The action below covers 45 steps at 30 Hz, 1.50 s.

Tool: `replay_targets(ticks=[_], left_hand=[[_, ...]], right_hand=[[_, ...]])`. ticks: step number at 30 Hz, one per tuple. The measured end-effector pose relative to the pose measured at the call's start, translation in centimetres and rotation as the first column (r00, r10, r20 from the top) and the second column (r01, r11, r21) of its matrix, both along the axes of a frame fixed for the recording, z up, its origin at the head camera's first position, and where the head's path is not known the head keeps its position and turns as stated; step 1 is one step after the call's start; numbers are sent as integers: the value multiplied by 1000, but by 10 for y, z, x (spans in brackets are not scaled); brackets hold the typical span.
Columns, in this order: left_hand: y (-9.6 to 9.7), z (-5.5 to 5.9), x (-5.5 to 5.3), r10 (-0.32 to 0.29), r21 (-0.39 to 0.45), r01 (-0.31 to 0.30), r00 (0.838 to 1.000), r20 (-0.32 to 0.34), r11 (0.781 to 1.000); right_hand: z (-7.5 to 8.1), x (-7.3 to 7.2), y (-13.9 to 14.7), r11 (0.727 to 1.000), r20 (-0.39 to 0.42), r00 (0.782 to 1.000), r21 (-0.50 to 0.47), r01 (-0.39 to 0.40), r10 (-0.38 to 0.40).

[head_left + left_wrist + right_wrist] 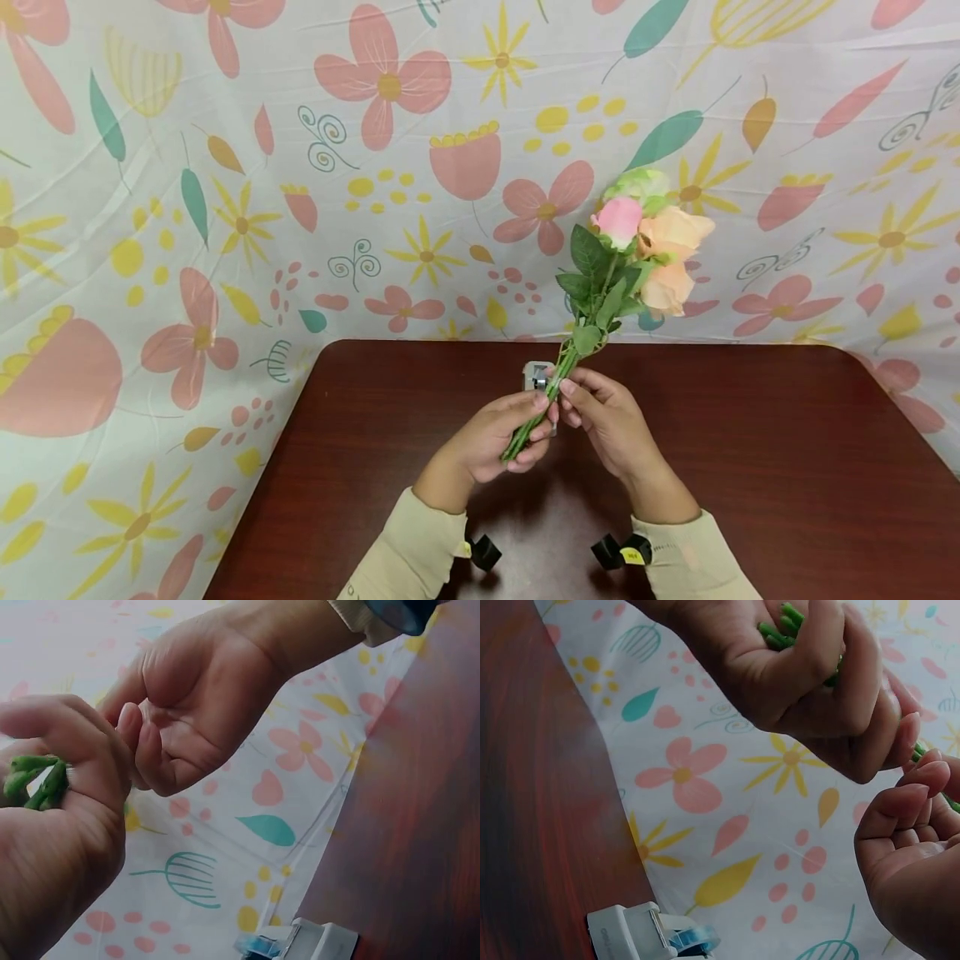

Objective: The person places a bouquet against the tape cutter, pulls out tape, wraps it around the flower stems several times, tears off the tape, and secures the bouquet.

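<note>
A bouquet of flowers (618, 225), pink, peach and pale green with dark green leaves, leans up and to the right in the head view. My left hand (498, 433) grips its green stems (517, 442) near the lower ends, fingers curled round them. Higher on the stems my right hand (611, 421) pinches with thumb and forefinger, where a small clear glint shows. In the right wrist view the cut stem ends (784, 630) poke out of the left fist. Behind the hands stands a light grey tape dispenser (536, 372), its blue roll (695, 939) visible from the right wrist.
The dark reddish-brown table (390, 408) stretches out under both hands. A white cloth (262, 183) printed with flowers and leaves hangs behind its far edge and down its left side. Black wrist cameras (483, 552) sit at both cuffs.
</note>
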<state>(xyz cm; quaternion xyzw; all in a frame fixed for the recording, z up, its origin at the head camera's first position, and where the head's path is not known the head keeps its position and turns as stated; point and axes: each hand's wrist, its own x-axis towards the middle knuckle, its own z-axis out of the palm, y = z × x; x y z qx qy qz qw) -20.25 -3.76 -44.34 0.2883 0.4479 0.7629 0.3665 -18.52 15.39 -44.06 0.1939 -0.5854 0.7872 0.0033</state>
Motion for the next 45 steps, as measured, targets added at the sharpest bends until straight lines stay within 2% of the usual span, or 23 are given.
replay_targets(ticks=[3,7,10,13,16,20,22,28,33,36,37,40,43,45], left_hand=[[1,0,0,-16,21,16,1000,17,1000],[2,0,1,-6,25,6,999,31,1000],[4,0,1,35,-7,-35,999,11,999],[7,1,3,104,-80,-107,993,-48,991],[9,1,5,192,-159,-208,976,-106,965],[13,4,8,300,-219,-333,939,-171,917],[15,7,10,332,-233,-375,921,-205,897],[18,8,13,374,-253,-446,882,-286,859],[19,4,13,382,-252,-465,868,-317,849],[19,3,13,379,-255,-459,873,-306,851],[19,3,13,374,-260,-449,881,-290,855],[18,3,12,333,-285,-382,920,-206,879],[15,3,10,260,-274,-279,960,-104,920],[13,3,9,196,-239,-203,979,-54,950]], right_hand=[[0,-1,0,1000,16,1000,4,-1,1],[0,-1,-1,1000,16,1000,-1,-16,16],[0,-1,-1,1000,9,1000,-11,-22,22],[-1,-1,-1,1000,7,1000,-7,-14,14],[0,-2,0,999,23,1000,27,20,-21],[0,-2,-1,993,55,995,89,83,-88],[0,-1,-2,988,58,992,110,107,-114],[0,-1,-2,977,67,984,147,156,-167],[-1,-1,-3,963,57,978,196,184,-199],[-1,0,-3,965,46,980,191,180,-192],[-2,0,-3,966,42,981,190,178,-189],[-1,0,-3,966,29,982,191,175,-184],[0,1,-2,967,24,985,193,165,-172],[0,1,-1,972,26,987,180,149,-156]])
